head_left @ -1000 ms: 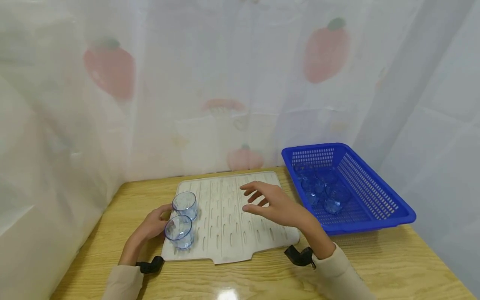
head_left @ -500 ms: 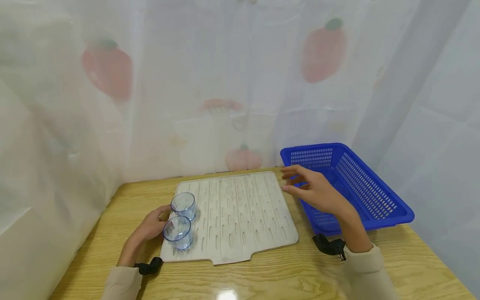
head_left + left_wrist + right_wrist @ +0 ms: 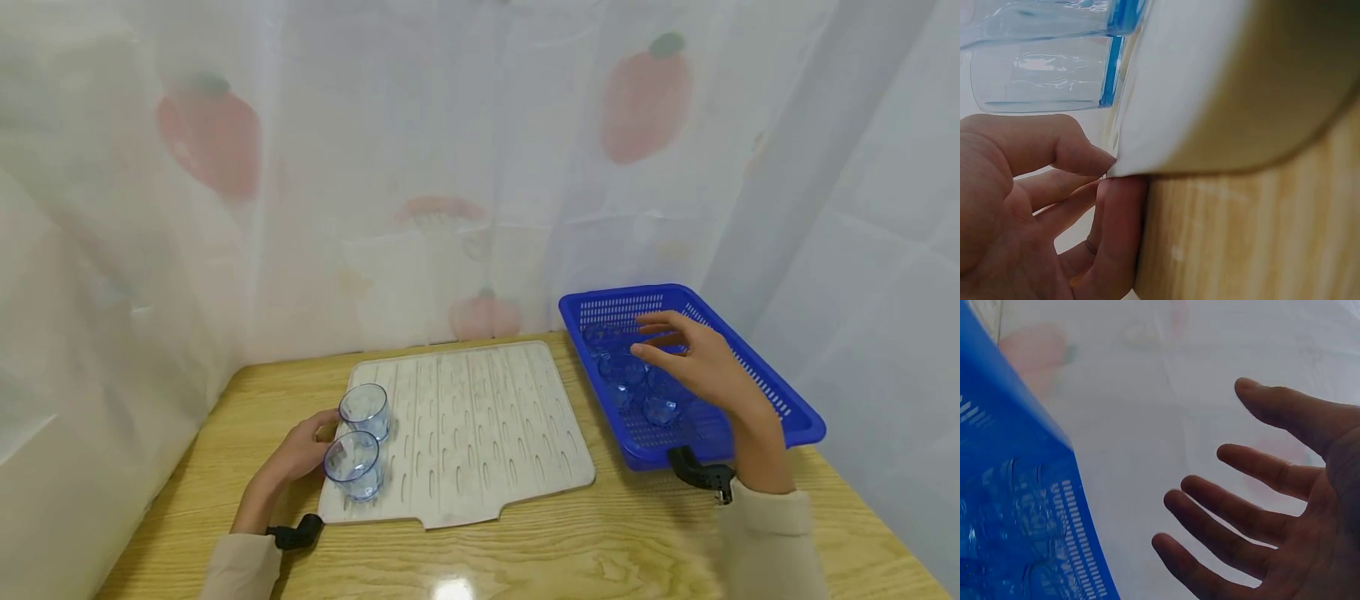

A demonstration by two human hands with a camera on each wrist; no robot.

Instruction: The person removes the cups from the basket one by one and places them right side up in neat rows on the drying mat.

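Two clear bluish glass tumblers, a nearer one and a farther one, stand upright on the left side of a pale ribbed drying mat. Beside them is my left hand; in the left wrist view its thumb and fingers pinch the mat's edge, just by the tumblers. My right hand hovers over the blue plastic basket, fingers spread and loosely bent, holding nothing. Several more glass tumblers sit inside that basket, partly hidden by the hand.
The wooden table carries the mat and, at its right, the basket. A whitish curtain with strawberry prints hangs behind and along both sides. Black camera mounts are worn on both wrists.
My right hand has moved right from above the mat to over the basket, staying empty. The left hand has stayed at the mat's left edge, and the two tumblers there have not moved.
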